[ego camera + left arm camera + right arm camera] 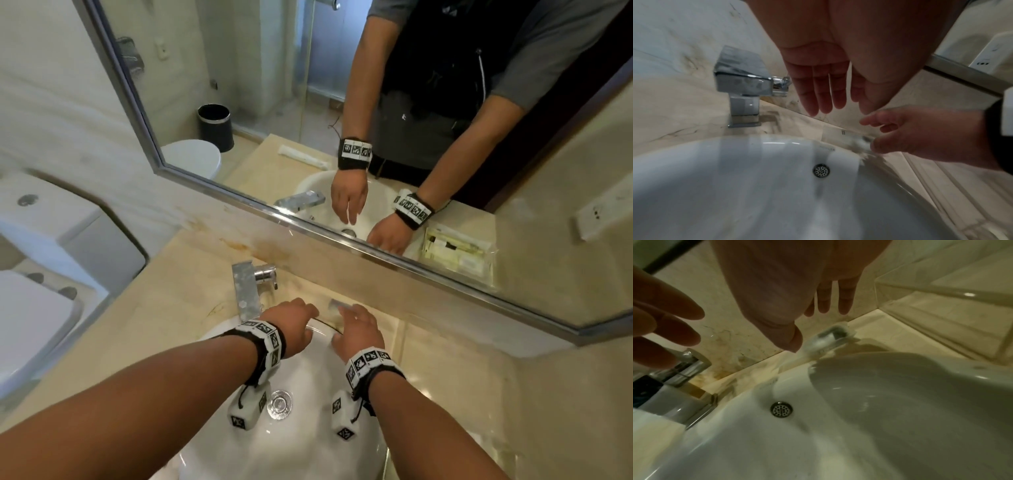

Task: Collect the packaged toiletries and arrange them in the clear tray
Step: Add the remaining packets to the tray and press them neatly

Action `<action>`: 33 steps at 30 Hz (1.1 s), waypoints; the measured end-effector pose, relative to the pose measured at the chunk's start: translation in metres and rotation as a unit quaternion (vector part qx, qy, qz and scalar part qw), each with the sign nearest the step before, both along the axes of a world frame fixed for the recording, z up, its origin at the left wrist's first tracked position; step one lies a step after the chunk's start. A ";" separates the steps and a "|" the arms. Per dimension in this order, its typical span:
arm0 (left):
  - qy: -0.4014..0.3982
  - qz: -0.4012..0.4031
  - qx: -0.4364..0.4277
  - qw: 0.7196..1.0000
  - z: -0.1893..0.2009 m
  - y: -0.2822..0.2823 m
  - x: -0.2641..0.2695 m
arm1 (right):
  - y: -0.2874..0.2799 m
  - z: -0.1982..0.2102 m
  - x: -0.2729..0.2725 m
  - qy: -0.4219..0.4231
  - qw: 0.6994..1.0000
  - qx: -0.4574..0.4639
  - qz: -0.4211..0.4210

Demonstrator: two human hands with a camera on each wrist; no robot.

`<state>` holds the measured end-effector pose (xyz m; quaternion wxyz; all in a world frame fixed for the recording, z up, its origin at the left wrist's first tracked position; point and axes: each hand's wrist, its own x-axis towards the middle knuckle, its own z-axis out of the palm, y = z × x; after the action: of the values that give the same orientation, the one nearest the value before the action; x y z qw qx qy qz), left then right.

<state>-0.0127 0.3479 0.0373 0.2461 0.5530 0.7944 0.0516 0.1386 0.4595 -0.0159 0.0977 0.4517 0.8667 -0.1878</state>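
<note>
Both hands over back rim of sink (308, 455), near mirror wall. Left hand (291, 325) flat, fingers straight and relaxed, holding nothing. Right hand (359, 329) spread, fingers loose, thumb tip just beside small clear-wrapped toiletry packet (828, 339); contact unclear, blurred. Packet lies on desk (164, 308) between sink rim and wall. Clear tray (941, 288) right of sink. Faucet (246, 287) left of hands.

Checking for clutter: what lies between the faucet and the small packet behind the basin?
Only bare, stained countertop between faucet and packet, seen in the left wrist view; the left hand hovers above.
</note>
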 end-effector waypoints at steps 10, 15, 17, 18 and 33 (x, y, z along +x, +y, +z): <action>-0.024 -0.008 -0.026 0.999 -0.032 0.031 -0.002 | 0.037 -0.050 -0.016 -0.056 0.998 -0.006 -0.007; -0.036 0.002 -0.029 0.999 -0.038 0.028 0.000 | 0.038 -0.049 -0.017 -0.078 0.996 -0.012 -0.033; -0.039 0.006 -0.023 0.999 -0.037 0.023 0.002 | 0.034 -0.043 -0.014 -0.049 0.997 -0.013 -0.052; -0.041 0.008 -0.020 0.999 -0.035 0.020 0.002 | 0.030 -0.039 -0.012 -0.030 0.998 -0.009 -0.055; -0.034 0.105 -0.011 0.994 -0.009 -0.103 -0.015 | -0.092 0.033 -0.018 0.167 0.984 -0.022 0.055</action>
<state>-0.0280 0.2451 0.0287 0.2719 0.4616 0.8399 0.0872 0.1209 0.3671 0.0176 -0.0279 0.3631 0.8901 -0.2741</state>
